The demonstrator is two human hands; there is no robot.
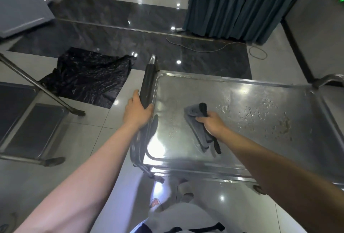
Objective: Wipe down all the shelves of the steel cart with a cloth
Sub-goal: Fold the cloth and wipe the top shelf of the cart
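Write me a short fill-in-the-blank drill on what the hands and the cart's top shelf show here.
1. The left hand grips the cart's black ____.
2. The right hand holds a grey ____ on the top shelf.
3. The residue still on the shelf lies to the ____ of the cloth.

Missing words: handle; cloth; right

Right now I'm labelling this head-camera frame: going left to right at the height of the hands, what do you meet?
Second cart's shelf → left hand gripping the black cart handle → grey cloth → right hand holding it → wet smears on the top shelf.
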